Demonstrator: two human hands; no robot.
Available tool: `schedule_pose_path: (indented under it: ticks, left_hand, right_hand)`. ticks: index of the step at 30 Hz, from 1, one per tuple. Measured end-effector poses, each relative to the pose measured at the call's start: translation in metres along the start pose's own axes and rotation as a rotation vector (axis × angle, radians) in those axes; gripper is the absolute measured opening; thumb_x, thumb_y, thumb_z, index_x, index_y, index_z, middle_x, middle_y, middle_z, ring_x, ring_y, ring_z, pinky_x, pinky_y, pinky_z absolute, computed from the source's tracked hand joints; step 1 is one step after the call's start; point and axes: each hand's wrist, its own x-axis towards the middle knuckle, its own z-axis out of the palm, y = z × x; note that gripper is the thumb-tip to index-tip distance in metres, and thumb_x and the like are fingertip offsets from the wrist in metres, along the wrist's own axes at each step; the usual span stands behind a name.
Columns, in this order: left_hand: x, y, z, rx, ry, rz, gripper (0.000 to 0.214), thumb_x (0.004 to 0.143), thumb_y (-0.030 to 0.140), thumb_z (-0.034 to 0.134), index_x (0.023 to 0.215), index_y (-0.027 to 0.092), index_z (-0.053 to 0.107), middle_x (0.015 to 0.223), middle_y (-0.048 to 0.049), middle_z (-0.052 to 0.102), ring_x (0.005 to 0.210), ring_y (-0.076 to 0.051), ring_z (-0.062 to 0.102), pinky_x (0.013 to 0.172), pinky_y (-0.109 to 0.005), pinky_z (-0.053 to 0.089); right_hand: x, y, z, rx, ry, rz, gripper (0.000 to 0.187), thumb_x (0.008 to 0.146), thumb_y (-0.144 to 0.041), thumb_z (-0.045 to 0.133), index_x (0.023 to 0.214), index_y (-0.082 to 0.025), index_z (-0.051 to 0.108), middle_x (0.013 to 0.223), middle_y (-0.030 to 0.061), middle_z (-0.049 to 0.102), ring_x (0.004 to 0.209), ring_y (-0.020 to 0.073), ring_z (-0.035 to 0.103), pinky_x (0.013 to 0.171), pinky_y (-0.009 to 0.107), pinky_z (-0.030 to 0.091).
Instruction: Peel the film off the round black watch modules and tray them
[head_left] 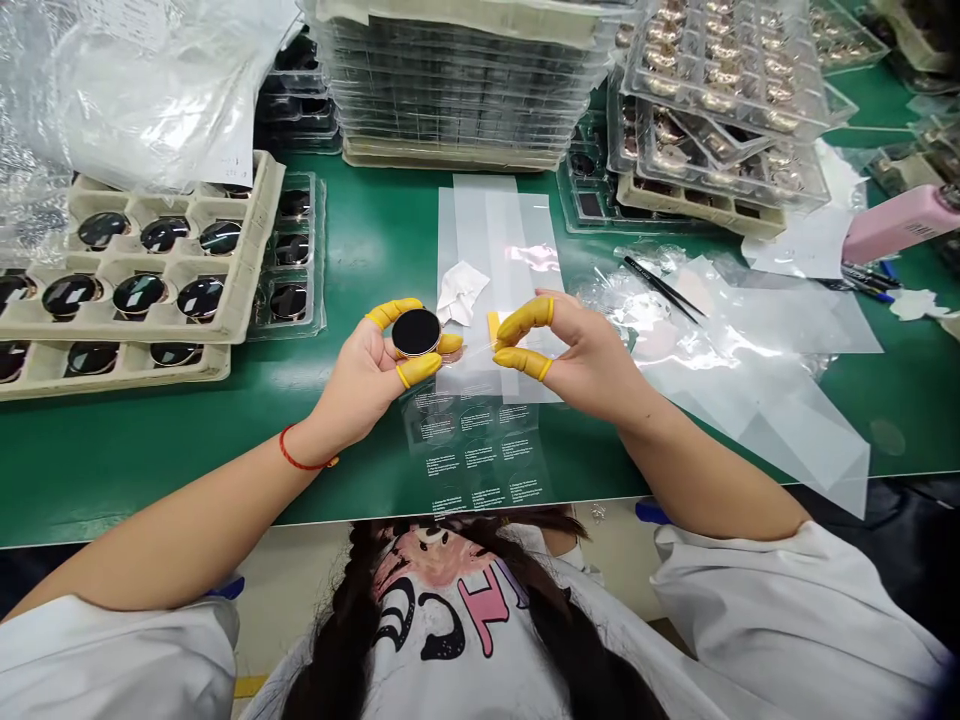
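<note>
My left hand (367, 380), with yellow finger cots, is closed round a small round black disc (416, 332) with a coppery rim, held above the green table mat (225, 430). My right hand (577, 355), also in yellow cots, pinches thumb and forefinger together on a thin clear film piece (499, 345) just right of the disc. Below the hands lies a clear printed sheet of stickers (472, 460). Clear film strips (495, 230) and a crumpled white wipe (459, 292) lie just beyond the hands.
Beige trays of black discs (142, 290) fill the left. Stacked clear trays (457, 90) stand at the back, trays of metallic parts (720, 90) at back right. Black tweezers (664, 288), loose plastic bags (757, 380) and a pink bottle (900, 222) lie to the right.
</note>
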Motion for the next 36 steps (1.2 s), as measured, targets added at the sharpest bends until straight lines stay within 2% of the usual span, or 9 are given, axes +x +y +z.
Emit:
schedule_pose_path:
  ticks: [3, 6, 10, 13, 16, 20, 26, 32, 36]
  left_hand:
    - [0.0, -0.001, -0.001, 0.04, -0.002, 0.031, 0.059, 0.07, 0.027, 0.082, 0.114, 0.023, 0.044, 0.097, -0.0022, 0.075, 0.096, -0.022, 0.074, 0.093, -0.041, 0.06]
    - [0.0, -0.002, -0.001, 0.088, -0.015, 0.047, 0.058, 0.071, 0.029, 0.082, 0.114, 0.023, 0.043, 0.098, -0.0033, 0.075, 0.098, -0.023, 0.074, 0.09, -0.039, 0.061]
    - [-0.002, -0.005, 0.0, 0.138, -0.059, 0.066, 0.058, 0.071, 0.025, 0.081, 0.115, 0.023, 0.044, 0.096, -0.0024, 0.073, 0.098, -0.023, 0.074, 0.086, -0.036, 0.062]
    - [-0.004, -0.008, 0.001, 0.153, -0.105, 0.076, 0.054, 0.07, 0.023, 0.081, 0.114, 0.023, 0.048, 0.094, 0.0, 0.071, 0.091, -0.021, 0.074, 0.087, -0.037, 0.062]
    - [-0.005, -0.01, 0.001, 0.202, -0.138, 0.096, 0.053, 0.07, 0.022, 0.08, 0.114, 0.023, 0.052, 0.097, -0.0005, 0.07, 0.088, -0.019, 0.074, 0.088, -0.036, 0.061]
    - [-0.007, -0.012, 0.001, 0.265, -0.176, 0.142, 0.052, 0.073, 0.021, 0.078, 0.118, 0.024, 0.053, 0.1, -0.0009, 0.07, 0.088, -0.018, 0.073, 0.084, -0.032, 0.06]
    - [-0.007, -0.014, 0.001, 0.288, -0.213, 0.164, 0.051, 0.076, 0.02, 0.075, 0.121, 0.025, 0.051, 0.098, 0.0, 0.071, 0.089, -0.016, 0.073, 0.084, -0.03, 0.06]
    - [-0.007, -0.014, 0.001, 0.254, -0.2, 0.134, 0.053, 0.073, 0.018, 0.078, 0.119, 0.025, 0.053, 0.097, 0.0, 0.072, 0.089, -0.018, 0.074, 0.087, -0.034, 0.061]
    - [-0.008, -0.014, 0.001, 0.247, -0.209, 0.142, 0.051, 0.074, 0.017, 0.076, 0.119, 0.024, 0.052, 0.097, 0.0, 0.073, 0.09, -0.018, 0.074, 0.086, -0.033, 0.061]
  right_hand:
    - [0.0, 0.001, 0.0, 0.036, -0.029, 0.053, 0.013, 0.085, -0.032, 0.067, 0.083, -0.021, 0.061, 0.087, 0.0017, 0.071, 0.085, 0.0174, 0.063, 0.094, 0.04, 0.045]
    - [0.0, -0.002, -0.004, 0.081, -0.032, 0.073, 0.014, 0.084, -0.034, 0.068, 0.081, -0.021, 0.063, 0.096, 0.004, 0.07, 0.098, 0.0201, 0.063, 0.095, 0.04, 0.045]
    - [0.003, -0.012, -0.006, 0.281, 0.034, 0.151, 0.018, 0.082, -0.037, 0.07, 0.078, -0.021, 0.063, 0.102, 0.004, 0.068, 0.107, 0.0204, 0.062, 0.099, 0.041, 0.046]
    - [0.008, -0.017, 0.003, 0.426, 0.047, 0.291, 0.027, 0.079, -0.045, 0.072, 0.074, -0.02, 0.061, 0.106, 0.0043, 0.068, 0.107, 0.0207, 0.062, 0.099, 0.041, 0.047]
    - [0.013, -0.017, 0.017, 0.575, -0.027, 0.417, 0.034, 0.073, -0.05, 0.075, 0.072, -0.018, 0.062, 0.109, 0.0047, 0.068, 0.104, 0.0196, 0.063, 0.097, 0.039, 0.048]
    - [0.014, -0.017, 0.028, 0.69, -0.074, 0.499, 0.036, 0.07, -0.048, 0.078, 0.07, -0.017, 0.061, 0.099, 0.0036, 0.068, 0.093, 0.0156, 0.063, 0.091, 0.035, 0.05]
    - [0.013, -0.019, 0.029, 0.698, -0.107, 0.534, 0.033, 0.071, -0.047, 0.077, 0.074, -0.017, 0.063, 0.083, 0.0017, 0.067, 0.08, 0.0134, 0.061, 0.082, 0.032, 0.051]
    - [0.012, -0.016, 0.03, 0.686, -0.103, 0.523, 0.032, 0.072, -0.046, 0.077, 0.075, -0.017, 0.064, 0.083, 0.0015, 0.067, 0.082, 0.0139, 0.061, 0.083, 0.032, 0.05]
    - [0.011, -0.016, 0.032, 0.691, -0.089, 0.51, 0.032, 0.072, -0.046, 0.076, 0.076, -0.017, 0.063, 0.085, 0.0019, 0.068, 0.083, 0.0141, 0.062, 0.084, 0.032, 0.051]
